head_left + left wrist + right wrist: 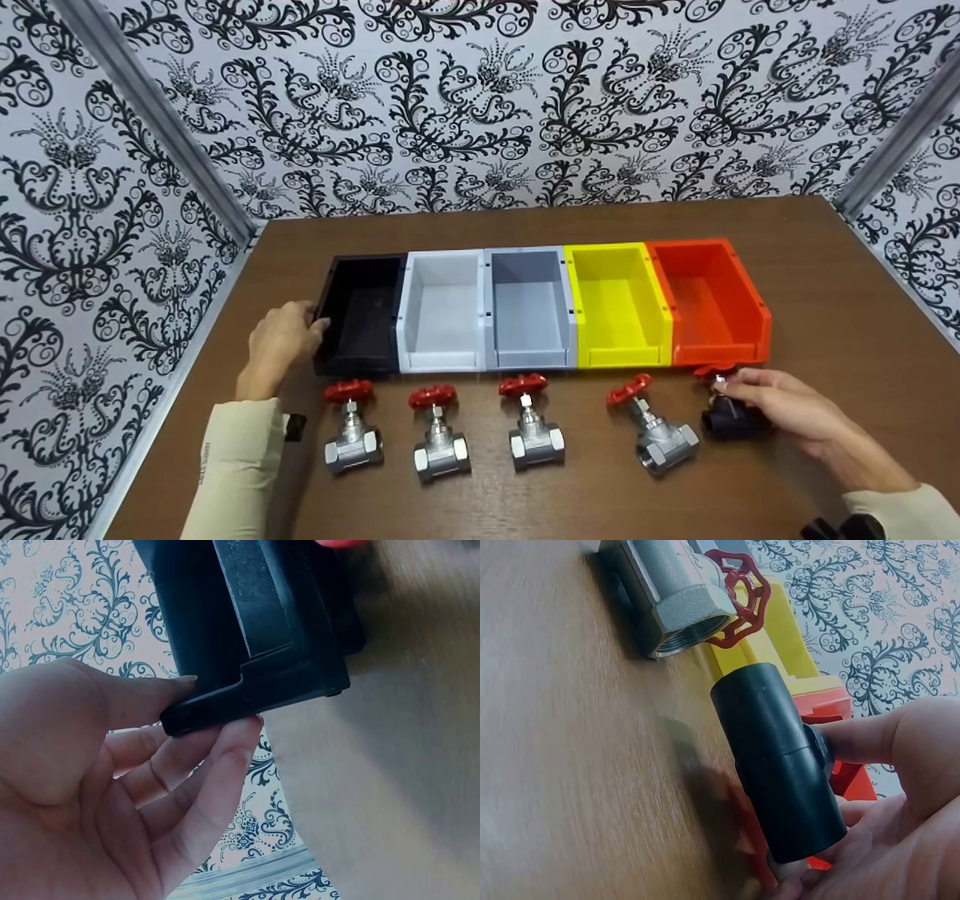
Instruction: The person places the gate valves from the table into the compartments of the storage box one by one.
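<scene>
Head view: from my remote station I record five open plastic bins side by side across the centre of the frame: a black bin (366, 319), a white bin (442, 319), a grey bin (531, 315), a yellow bin (616, 311) and an orange-red bin (705, 319). Below them, four silver metal valves (534, 444) with red handwheels lie on a brown wood-grain table (525, 514).

The item in work, a black pipe valve (729, 420) topped by a red handwheel, is at the lower right of the frame, in front of the orange-red bin. The right hand (793, 411) is clamped on it, thumb and fingers together about the neck. In the right wrist view the black tubular body fills the middle of the frame; whether it is fully off the table I cannot tell.

The left hand (283, 341), left of centre in the head frame, is clamped on the black bin's side wall; the left wrist view shows thumb and fingers on opposite sides of its edge.

Step in hand, in my judgement: taking up the black pipe valve while the row is steadied. The next move, I assess, calls for a firm pinch and a level lift, clear of the neighbouring silver valve.
</scene>
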{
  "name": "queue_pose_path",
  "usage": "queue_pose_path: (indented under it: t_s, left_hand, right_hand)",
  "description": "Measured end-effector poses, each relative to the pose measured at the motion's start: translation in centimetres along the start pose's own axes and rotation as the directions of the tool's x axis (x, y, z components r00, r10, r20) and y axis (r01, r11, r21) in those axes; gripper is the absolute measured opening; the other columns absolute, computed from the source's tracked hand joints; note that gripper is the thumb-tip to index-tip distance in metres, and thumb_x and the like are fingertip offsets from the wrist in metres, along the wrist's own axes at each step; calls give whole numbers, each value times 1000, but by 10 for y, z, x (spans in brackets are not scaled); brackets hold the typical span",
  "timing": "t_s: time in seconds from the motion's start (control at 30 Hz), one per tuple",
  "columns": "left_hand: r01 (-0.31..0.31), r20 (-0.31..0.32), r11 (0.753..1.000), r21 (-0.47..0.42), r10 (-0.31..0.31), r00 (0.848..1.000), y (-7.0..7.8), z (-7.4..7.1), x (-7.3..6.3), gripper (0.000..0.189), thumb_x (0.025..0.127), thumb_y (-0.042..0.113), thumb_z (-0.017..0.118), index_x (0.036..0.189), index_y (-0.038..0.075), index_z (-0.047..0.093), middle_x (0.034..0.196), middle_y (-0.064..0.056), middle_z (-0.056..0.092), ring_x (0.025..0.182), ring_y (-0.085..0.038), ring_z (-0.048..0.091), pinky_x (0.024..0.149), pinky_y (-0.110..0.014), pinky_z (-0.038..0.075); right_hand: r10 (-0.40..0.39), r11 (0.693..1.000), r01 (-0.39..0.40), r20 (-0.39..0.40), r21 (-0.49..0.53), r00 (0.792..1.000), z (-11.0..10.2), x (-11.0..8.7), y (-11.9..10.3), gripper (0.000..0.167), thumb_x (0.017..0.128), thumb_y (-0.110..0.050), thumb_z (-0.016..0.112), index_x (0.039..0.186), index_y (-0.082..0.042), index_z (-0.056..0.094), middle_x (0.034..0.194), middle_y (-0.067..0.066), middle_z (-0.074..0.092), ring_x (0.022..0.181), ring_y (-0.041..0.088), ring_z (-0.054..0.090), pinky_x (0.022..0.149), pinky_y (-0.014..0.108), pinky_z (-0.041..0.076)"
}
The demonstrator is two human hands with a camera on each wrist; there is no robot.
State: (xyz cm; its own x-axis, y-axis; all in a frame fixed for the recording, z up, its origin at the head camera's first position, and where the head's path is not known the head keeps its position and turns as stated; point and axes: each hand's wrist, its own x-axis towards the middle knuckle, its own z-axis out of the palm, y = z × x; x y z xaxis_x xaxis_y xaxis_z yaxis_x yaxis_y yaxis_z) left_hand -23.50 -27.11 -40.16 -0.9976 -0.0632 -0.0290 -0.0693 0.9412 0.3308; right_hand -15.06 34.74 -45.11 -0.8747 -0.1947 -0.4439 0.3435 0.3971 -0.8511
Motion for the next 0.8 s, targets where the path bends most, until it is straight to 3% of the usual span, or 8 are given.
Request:
queue_pose_path:
  t_s: [0.17, 0.3, 0.53, 0.8]
  left_hand:
    - [-11, -33, 1000, 5, 11, 999, 0, 0, -2, 33, 96, 26, 60, 120, 4, 67, 110, -30, 67, 101, -51, 63, 78, -62, 47]
    - [-6, -44, 1000, 5, 6, 999, 1, 0, -2, 36, 96, 26, 60, 123, 3, 66, 112, -30, 66, 102, -52, 62, 79, -62, 47]
    - [11, -40, 1000, -6, -11, 999, 1, 0, 0, 32, 96, 28, 61, 115, 3, 65, 106, -25, 69, 100, -51, 63, 78, -62, 46]
    - [18, -31, 1000, -11, -18, 999, 1, 0, 0, 32, 96, 29, 60, 115, 3, 65, 107, -23, 69, 101, -49, 63, 78, -61, 46]
  right_hand:
    - [-46, 998, 45, -22, -44, 999, 1, -2, -4, 28, 101, -30, 55, 105, -4, 65, 90, -2, 60, 87, 12, 53, 78, 28, 40]
    - [-39, 999, 38, -25, -13, 999, 2, -3, -9, 26, 101, -32, 56, 104, -8, 64, 90, -2, 62, 86, 13, 56, 77, 28, 44]
    - [-27, 999, 28, -20, 45, 999, 0, -6, -16, 23, 101, -31, 56, 106, -10, 64, 90, -4, 69, 85, 14, 63, 78, 29, 48]
    - [-42, 999, 44, -50, 21, 998, -3, -8, -20, 24, 101, -32, 56, 107, -10, 65, 91, -6, 68, 85, 12, 61, 79, 28, 46]
